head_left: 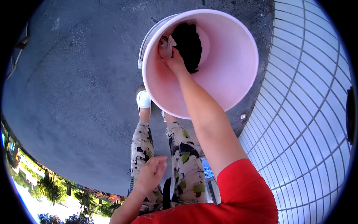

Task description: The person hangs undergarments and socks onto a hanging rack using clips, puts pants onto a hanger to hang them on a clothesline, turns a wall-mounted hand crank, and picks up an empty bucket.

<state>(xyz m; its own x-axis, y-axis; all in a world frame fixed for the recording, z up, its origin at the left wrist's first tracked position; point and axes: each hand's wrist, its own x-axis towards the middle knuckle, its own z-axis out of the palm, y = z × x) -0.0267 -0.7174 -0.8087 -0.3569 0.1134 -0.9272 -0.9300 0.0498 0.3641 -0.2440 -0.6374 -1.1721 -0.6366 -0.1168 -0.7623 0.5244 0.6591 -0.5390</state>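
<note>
A large pink bucket (223,89) stands on the ground in front of me, its handle resting against the left side. My right hand (174,61) reaches down inside it, with fingers closed on a crumpled pale cloth (166,45) by the left inner wall. Right beside that cloth, a dark black bundle of what looks like fabric (188,46) lies in the bucket. My left hand (151,173) hangs over my thighs, loosely bent and holding nothing, apart from the bucket.
White tiled wall (302,100) runs along the right side. Grey pavement (82,89) spreads to the left. A small pale scrap (243,116) lies near the wall. Beside my leg is a blue plastic basket-like object (207,168). Trees (52,188) show at lower left.
</note>
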